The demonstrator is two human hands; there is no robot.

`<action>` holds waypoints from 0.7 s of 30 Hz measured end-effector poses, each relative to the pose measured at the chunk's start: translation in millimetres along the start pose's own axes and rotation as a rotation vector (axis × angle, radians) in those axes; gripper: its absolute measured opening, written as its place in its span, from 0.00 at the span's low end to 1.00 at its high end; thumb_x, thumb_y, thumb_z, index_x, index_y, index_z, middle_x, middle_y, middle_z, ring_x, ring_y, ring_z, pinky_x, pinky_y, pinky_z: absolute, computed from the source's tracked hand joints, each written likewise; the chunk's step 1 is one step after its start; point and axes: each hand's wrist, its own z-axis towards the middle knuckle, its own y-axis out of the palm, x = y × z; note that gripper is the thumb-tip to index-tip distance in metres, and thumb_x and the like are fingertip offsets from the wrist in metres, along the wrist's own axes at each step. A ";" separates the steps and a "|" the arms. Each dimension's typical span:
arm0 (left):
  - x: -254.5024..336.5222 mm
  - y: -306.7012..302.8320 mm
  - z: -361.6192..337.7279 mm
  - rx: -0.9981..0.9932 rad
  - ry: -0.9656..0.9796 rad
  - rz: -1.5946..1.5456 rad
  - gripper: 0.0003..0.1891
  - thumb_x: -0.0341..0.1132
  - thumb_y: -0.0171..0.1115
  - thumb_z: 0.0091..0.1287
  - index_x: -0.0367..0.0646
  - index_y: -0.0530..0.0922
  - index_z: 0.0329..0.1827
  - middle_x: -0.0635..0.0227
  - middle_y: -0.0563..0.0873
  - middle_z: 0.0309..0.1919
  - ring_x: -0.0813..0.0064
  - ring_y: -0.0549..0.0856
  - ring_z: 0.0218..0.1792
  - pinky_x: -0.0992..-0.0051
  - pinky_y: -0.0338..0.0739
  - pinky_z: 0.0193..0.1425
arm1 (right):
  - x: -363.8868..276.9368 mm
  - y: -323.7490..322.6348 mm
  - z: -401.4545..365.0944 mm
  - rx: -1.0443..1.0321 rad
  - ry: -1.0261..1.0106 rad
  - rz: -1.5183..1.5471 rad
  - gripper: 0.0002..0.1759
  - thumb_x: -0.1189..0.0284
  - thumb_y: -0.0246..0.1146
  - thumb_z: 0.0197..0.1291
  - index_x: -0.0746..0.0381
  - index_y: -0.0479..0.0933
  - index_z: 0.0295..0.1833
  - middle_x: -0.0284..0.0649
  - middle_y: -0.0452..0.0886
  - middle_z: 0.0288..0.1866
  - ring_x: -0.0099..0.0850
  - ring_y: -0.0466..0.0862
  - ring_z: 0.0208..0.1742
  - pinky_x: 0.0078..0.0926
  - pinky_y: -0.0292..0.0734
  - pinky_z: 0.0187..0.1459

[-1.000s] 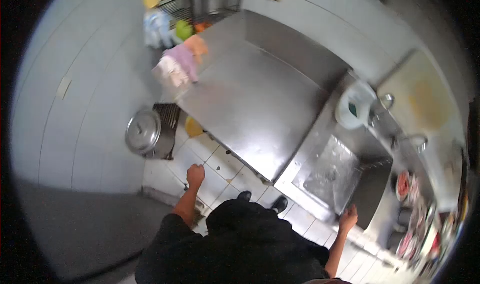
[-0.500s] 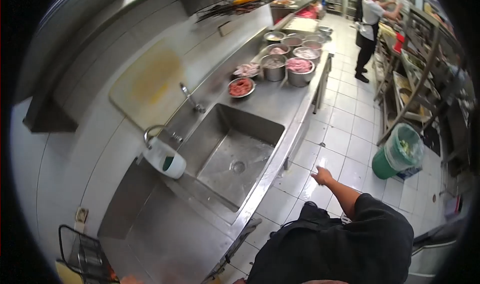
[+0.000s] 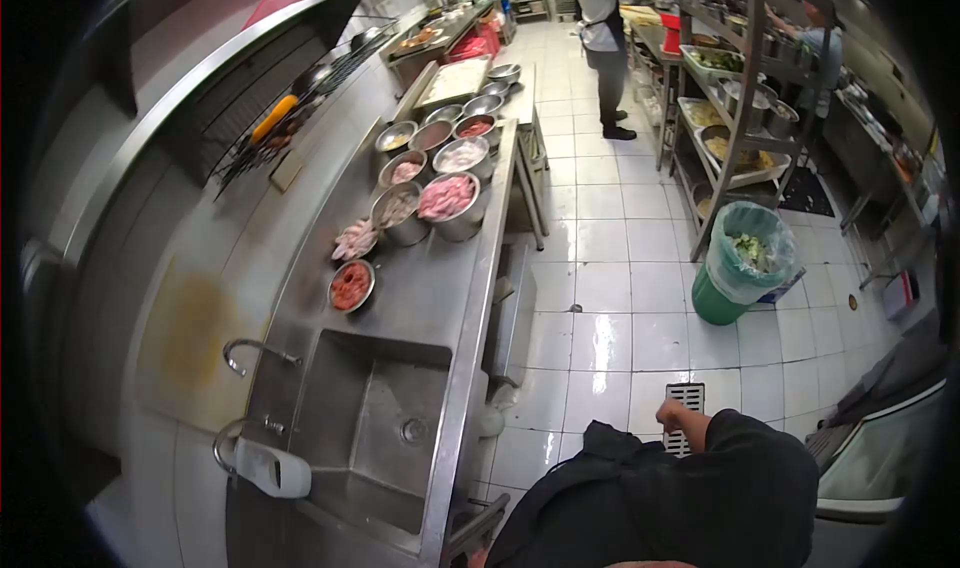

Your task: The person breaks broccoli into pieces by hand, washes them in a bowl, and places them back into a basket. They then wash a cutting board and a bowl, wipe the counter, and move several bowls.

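Observation:
My right hand [image 3: 675,416] hangs low at my side, in front of a slotted floor drain grate [image 3: 686,398]. Its fingers look loosely curled, and nothing shows in them. Only a sliver of skin appears at the bottom edge on my left side; my left hand itself is out of sight. On my left runs a steel counter with a sink [image 3: 400,458]. A white plastic container [image 3: 275,471] hangs by the curved tap beside the sink. Beyond the sink stand a bowl of red meat [image 3: 350,286], a pot of pink meat [image 3: 450,200] and several other metal pots.
Ahead on the right, a green bin [image 3: 728,286] with a clear liner holds vegetable scraps. Behind it stands a metal shelf rack [image 3: 745,128] with trays of food. A co-worker [image 3: 603,48] stands farther along the tiled aisle [image 3: 590,228]. A wire rack hangs on the left wall.
My view has turned right and advanced, so the sink and pots sit farther left and the bin is nearer. My right hand, outstretched before, is now lower and closer to my body.

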 end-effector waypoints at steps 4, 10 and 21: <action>157.6 8.7 14.0 0.022 0.113 0.015 0.05 0.29 0.59 0.45 0.39 0.83 0.20 0.61 0.83 0.18 0.69 0.82 0.21 0.68 0.76 0.30 | 44.3 -21.7 50.9 0.321 0.277 0.500 0.11 0.71 0.61 0.46 0.68 0.82 0.31 0.54 0.83 0.37 0.43 0.85 0.41 0.37 0.80 0.46; 320.6 66.5 62.4 -0.040 0.282 -0.187 0.04 0.27 0.61 0.42 0.38 0.83 0.20 0.61 0.84 0.17 0.70 0.83 0.21 0.69 0.77 0.32 | 39.5 -143.9 59.7 0.387 -0.086 -0.009 0.11 0.66 0.66 0.46 0.63 0.83 0.28 0.45 0.84 0.27 0.38 0.85 0.28 0.34 0.81 0.33; 540.5 135.6 83.1 -0.487 0.475 -0.288 0.17 0.35 0.68 0.57 0.35 0.81 0.47 0.62 0.86 0.34 0.74 0.84 0.33 0.73 0.78 0.41 | 135.6 -266.0 43.0 0.564 0.189 1.080 0.11 0.69 0.58 0.53 0.63 0.83 0.35 0.44 0.82 0.20 0.32 0.84 0.21 0.31 0.80 0.23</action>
